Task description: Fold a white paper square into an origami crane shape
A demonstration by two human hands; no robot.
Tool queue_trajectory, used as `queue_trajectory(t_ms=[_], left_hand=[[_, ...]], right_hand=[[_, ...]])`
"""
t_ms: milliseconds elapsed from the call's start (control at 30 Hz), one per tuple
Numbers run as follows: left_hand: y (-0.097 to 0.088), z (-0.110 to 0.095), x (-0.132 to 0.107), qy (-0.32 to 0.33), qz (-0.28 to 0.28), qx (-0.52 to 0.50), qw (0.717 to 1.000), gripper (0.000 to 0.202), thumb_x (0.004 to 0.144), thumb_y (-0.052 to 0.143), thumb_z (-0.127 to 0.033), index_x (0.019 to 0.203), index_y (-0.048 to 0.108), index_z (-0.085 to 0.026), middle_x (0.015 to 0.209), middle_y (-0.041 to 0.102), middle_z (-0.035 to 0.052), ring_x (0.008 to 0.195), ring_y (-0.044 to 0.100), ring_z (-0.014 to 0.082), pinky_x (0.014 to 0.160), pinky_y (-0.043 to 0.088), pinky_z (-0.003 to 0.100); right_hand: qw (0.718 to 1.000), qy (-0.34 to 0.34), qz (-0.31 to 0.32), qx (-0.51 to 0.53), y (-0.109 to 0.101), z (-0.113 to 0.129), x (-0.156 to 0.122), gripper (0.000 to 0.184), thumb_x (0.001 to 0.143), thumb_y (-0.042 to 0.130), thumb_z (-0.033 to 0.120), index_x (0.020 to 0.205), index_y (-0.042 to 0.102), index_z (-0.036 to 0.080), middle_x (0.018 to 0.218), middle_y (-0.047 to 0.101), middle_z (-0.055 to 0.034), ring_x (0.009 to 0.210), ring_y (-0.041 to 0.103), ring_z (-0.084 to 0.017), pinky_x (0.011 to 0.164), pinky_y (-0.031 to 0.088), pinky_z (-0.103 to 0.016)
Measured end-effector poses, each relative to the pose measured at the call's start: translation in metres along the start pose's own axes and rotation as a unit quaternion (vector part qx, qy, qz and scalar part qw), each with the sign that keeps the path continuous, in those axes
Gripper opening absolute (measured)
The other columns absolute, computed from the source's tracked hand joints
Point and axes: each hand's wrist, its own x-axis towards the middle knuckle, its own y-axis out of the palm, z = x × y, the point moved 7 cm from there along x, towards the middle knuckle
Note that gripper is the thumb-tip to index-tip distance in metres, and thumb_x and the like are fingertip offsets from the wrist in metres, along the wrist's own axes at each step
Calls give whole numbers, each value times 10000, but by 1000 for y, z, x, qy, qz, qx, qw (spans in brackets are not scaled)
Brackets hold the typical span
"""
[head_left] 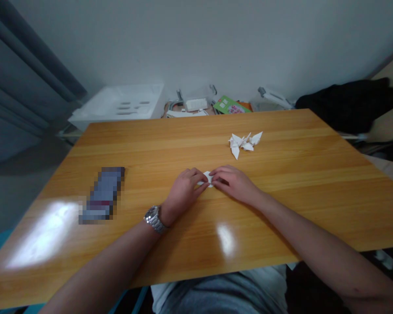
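My left hand (pixel 183 187) and my right hand (pixel 234 181) meet at the middle of a wooden table (pixel 281 196). Both have their fingers curled and pinched on a small folded white paper (pixel 208 178) that lies on the tabletop between them; only a sliver of it shows. A metal watch (pixel 154 219) is on my left wrist. Farther back and to the right, folded white paper cranes (pixel 245 142) lie on the table, apart from both hands.
A blurred dark flat object (pixel 103 194) lies on the table to the left. Behind the far edge stand a white plastic bin (pixel 118 104), cables, a green booklet (pixel 229 105) and a dark bag (pixel 347 104). A curtain (pixel 16 78) hangs at the left.
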Motion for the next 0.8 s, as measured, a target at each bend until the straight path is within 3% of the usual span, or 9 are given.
queue_trajectory(t_ms=[333, 800], left_hand=[[4, 8, 4, -45, -41, -42, 997, 74, 951, 650, -216, 894, 685, -186, 998, 629, 62, 922, 630, 197, 866, 538, 346], [6, 10, 9, -77, -49, -42, 995, 55, 905, 683, -182, 852, 668, -178, 943, 629, 49, 874, 624, 193, 827, 538, 329]], right_hand=[[999, 37, -33, 12, 2, -6, 5, 70, 959, 631, 178, 928, 691, 193, 1020, 705, -90, 983, 648, -230, 895, 524, -381], [998, 55, -42, -4, 5, -7, 6, 75, 964, 618, 146, 918, 663, 184, 985, 666, -84, 955, 623, -230, 860, 508, -365]])
